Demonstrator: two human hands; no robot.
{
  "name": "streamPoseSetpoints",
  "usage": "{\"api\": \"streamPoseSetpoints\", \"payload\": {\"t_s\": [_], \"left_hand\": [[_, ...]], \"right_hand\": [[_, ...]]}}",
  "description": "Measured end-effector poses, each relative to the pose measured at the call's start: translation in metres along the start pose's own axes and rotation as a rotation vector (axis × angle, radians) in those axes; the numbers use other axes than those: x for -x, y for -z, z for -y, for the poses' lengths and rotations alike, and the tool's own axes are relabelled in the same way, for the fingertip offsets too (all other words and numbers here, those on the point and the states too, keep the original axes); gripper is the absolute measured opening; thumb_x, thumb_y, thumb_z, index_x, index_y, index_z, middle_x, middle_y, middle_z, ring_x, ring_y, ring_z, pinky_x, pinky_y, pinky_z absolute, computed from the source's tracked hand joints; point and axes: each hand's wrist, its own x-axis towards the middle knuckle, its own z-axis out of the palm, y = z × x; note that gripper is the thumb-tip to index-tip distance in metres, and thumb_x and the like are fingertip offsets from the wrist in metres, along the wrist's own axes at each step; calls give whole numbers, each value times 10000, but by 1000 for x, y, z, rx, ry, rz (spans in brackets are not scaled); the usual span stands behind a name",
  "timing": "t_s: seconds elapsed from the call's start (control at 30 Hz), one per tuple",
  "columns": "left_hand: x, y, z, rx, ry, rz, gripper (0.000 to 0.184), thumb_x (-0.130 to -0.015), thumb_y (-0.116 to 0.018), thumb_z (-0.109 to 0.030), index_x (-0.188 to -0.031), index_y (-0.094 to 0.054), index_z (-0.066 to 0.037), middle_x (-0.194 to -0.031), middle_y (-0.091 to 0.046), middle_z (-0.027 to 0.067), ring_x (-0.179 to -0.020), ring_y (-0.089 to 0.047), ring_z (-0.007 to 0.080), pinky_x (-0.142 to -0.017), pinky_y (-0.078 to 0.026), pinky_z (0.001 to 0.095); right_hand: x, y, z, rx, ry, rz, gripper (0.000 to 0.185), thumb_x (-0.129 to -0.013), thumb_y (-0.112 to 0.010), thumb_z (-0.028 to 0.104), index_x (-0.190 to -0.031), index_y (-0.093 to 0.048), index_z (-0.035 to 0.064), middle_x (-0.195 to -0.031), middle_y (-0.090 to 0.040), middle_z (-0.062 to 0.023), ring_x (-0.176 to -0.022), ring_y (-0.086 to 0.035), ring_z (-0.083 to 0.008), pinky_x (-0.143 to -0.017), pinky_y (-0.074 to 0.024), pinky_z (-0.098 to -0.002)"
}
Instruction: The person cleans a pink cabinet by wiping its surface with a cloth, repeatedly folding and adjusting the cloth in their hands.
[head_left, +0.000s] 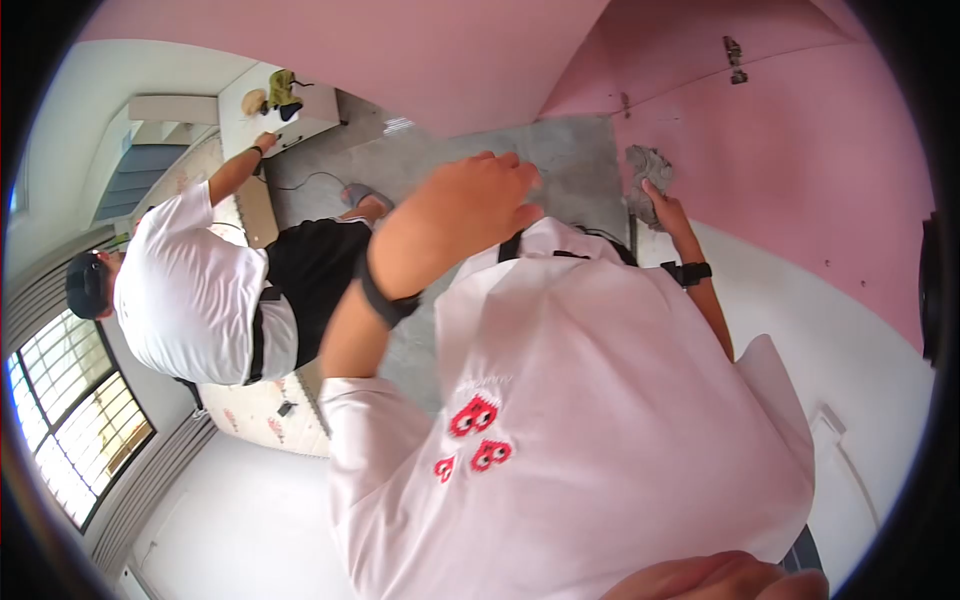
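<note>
My right hand (668,208) is closed around a crumpled grey cloth (648,170), which lies against the pink panel (780,170) near its lower edge. A dark band circles that wrist. In the middle of the view, my left hand (465,215) is raised in front of my white shirt (620,380), slightly blurred. Its fingers are loosely bent with the thumb apart, and nothing shows in them. The left wrist also wears a dark band (383,297).
At left another person (190,295) in a white shirt and black shorts reaches to a white cabinet (240,125). A yellow-green item (284,92) rests on it. A patterned mattress (245,415), grey floor (400,170), barred window (80,420) and metal hinge (735,60) are visible.
</note>
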Motion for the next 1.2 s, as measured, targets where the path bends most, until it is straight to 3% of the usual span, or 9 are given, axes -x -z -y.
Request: {"api": "streamPoseSetpoints", "payload": {"t_s": [0.07,0.3,0.37,0.57,0.7,0.77,0.9,1.07,1.2], "left_hand": [[0,-27,15,-95,212,45,374,-953,-675,-319,-1247,-628,-93,-1125,-683,124,-1059,-661,370,-900,-537,469],[-9,-77,54,227,262,-36,794,-877,-777,-202,-1561,-379,-141,-1402,-538,177,-1262,-570,397,-968,-542,489],[-10,-82,53,286,164,-365,992,-807,-841,-149,-1624,-279,-158,-1535,-434,208,-1343,-514,432,-1029,-526,491],[-9,-81,78,532,119,-680,1121,-738,-890,-128,-1646,-233,-128,-1640,-276,262,-1457,-371,500,-1110,-468,527],[1,-75,129,424,183,-863,1077,-737,-888,-126,-1620,-273,-69,-1610,-281,284,-1473,-351,480,-1163,-393,534],[14,-59,148,410,209,-1075,1015,-737,-879,-116,-1581,-321,-28,-1555,-337,270,-1452,-375,446,-1185,-347,518],[23,-33,172,356,121,-1252,902,-734,-865,-115,-1519,-425,-55,-1466,-425,285,-1362,-455,457,-1105,-426,495],[30,-29,182,376,113,-1092,724,-710,-802,-46,-1399,-592,-115,-1452,-473,203,-1204,-603,390,-943,-546,443],[36,-47,191,446,183,-891,740,-746,-806,-58,-1442,-564,-133,-1433,-473,217,-1281,-547,412,-1047,-487,464]], "right_hand": [[16,-14,25,97,268,-55,784,-876,-674,717,-1210,-750,11,-1111,-776,-112,-1071,-718,-236,-935,-536,-361],[59,-81,113,195,653,27,669,-923,-722,552,-1301,-693,1,-1179,-757,-156,-1073,-718,-248,-972,-522,-362],[82,-96,148,175,669,145,678,-943,-727,507,-1371,-634,-10,-1206,-739,-166,-1101,-704,-249,-983,-516,-362],[140,-165,232,-157,787,479,678,-1032,-644,421,-1499,-477,-41,-1396,-621,-100,-1282,-565,-174,-1068,-447,-330],[160,-209,274,-56,702,553,640,-1065,-604,379,-1542,-433,-13,-1398,-593,-69,-1281,-532,-143,-1075,-434,-321],[163,-237,283,-275,899,643,645,-1065,-604,394,-1553,-427,11,-1361,-599,-72,-1223,-561,-150,-1060,-435,-311],[185,-245,299,-81,1035,509,708,-1037,-651,368,-1590,-371,26,-1357,-611,-154,-1179,-616,-219,-1020,-518,-370],[174,-205,282,496,982,329,502,-1046,-627,283,-1486,-543,56,-1400,-610,-170,-1199,-623,-299,-1037,-500,-398],[187,-167,277,699,862,421,494,-1036,-627,282,-1488,-550,97,-1376,-616,-168,-1149,-632,-306,-1008,-509,-400]]}}
